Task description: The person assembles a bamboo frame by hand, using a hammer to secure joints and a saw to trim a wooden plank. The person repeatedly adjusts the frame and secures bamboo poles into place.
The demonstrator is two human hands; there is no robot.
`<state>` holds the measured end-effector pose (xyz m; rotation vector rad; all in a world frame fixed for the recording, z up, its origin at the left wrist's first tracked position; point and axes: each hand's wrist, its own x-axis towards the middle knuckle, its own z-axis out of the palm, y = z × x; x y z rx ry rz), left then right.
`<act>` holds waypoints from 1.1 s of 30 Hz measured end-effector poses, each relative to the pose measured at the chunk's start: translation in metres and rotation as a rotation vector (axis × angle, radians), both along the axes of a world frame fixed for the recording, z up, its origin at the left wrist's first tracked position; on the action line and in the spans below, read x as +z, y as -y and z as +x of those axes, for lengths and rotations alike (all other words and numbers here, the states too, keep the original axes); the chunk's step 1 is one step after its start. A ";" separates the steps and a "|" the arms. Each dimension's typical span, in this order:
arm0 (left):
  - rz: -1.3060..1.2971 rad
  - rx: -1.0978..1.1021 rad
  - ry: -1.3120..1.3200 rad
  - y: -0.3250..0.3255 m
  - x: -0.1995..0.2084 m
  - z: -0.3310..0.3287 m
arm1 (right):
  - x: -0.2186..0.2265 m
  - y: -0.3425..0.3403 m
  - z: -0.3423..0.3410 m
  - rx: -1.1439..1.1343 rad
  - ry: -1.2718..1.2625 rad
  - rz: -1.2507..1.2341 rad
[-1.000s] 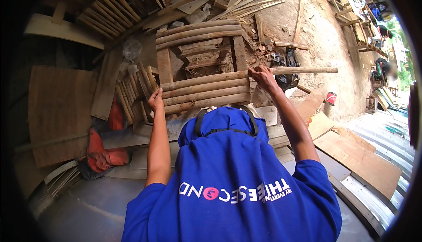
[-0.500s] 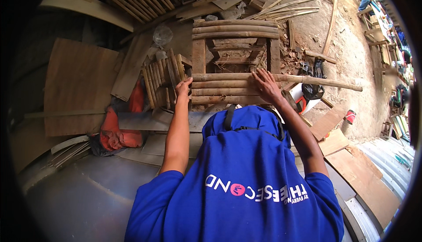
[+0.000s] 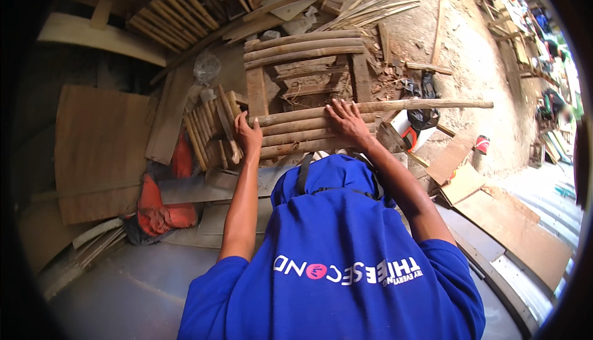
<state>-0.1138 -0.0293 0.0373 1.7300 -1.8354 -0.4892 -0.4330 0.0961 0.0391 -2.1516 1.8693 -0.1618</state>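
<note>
The left hand (image 3: 248,135) lies flat, fingers spread, on the near-left end of a wooden slat frame (image 3: 302,96); the right hand (image 3: 347,122) presses open-palmed on a long round pole (image 3: 383,106) that crosses the frame's near edge and juts past its right side. Neither hand is closed round anything. The frame lies on a heap of offcuts above a dusty dirt floor (image 3: 475,74). A plywood sheet (image 3: 102,148) lies to the left, an orange bag (image 3: 162,207) beside it, and a bundle of sticks (image 3: 170,16) lies far left.
</note>
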 end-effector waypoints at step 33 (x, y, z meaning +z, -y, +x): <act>0.194 -0.760 0.171 -0.065 -0.024 -0.231 | 0.004 -0.046 -0.023 -0.376 0.092 0.031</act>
